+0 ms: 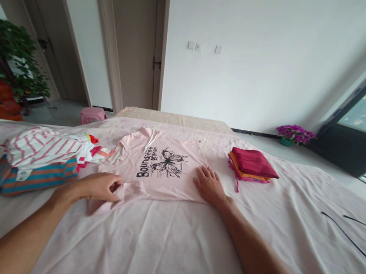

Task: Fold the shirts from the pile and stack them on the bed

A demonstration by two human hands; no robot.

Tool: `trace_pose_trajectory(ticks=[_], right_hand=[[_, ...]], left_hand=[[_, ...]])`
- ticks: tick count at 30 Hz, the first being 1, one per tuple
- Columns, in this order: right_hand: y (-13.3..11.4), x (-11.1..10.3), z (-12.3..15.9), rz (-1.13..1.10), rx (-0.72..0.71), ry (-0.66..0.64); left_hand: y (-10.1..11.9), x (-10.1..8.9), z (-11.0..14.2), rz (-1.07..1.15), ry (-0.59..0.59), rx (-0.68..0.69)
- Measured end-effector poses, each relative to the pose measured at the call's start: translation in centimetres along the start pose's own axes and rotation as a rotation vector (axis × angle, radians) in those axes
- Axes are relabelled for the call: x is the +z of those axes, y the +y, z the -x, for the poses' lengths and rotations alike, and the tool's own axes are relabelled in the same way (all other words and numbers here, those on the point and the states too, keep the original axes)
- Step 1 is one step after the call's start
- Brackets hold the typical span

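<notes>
A pink T-shirt point(197, 157) with a black butterfly print and the words "Boundless energy" lies spread on its side across the bed-like surface, its neckline toward the left. My left hand point(108, 186) is closed, pinching the shirt's near sleeve at the shoulder. Flat on the shirt near its hem, at the right, rests my right hand point(209, 184) with fingers stretched out. Beyond that hand sits a stack of folded clothes point(252, 162), dark red on top with orange and pink below.
At the left lies a pile of striped clothes point(41, 149). A pale sheet point(166, 252) covers the surface. Thin dark glasses temples point(352, 242) lie at the right. Behind are a pink stool point(92, 116), doors and a pot of purple flowers point(294, 134).
</notes>
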State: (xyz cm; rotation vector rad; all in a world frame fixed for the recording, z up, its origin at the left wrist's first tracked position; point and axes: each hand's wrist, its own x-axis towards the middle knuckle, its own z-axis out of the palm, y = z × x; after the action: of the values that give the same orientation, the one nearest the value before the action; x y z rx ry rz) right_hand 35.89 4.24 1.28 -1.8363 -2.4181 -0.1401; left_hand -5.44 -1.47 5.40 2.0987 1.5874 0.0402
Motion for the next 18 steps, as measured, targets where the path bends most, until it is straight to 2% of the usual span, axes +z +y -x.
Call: trace_pose_trajectory(ticks=[3,5,8,10,12,18], right_hand=[[-0.4,-1.4,0.4,-0.1,-0.112,0.026],[-0.6,-2.8,0.7,-0.218,-0.183,-0.004],[-1.1,-5.1,1.4,-0.377,-0.298,-0.134],[-1.4,-6.4,1.8,-0.391,-0.395,-0.228],[-1.6,-7.1,2.1,-0.344,-0.454,-0.269],[-0.6,-6.7,1.9,-0.183,-0.324,-0.172]], left_hand=[[0.5,-0.2,0.3,-0.033,0.024,0.021],[0.6,-0.3,0.2,0.001,0.07,0.039],[0.6,-0.6,-0.1,0.091,0.166,0.053],[0.7,-0.7,-0.4,0.141,0.249,0.046],[0.9,-0.6,-0.6,0.176,0.339,0.029],[1.7,-0.6,-1.5,0.157,0.584,-0.078]])
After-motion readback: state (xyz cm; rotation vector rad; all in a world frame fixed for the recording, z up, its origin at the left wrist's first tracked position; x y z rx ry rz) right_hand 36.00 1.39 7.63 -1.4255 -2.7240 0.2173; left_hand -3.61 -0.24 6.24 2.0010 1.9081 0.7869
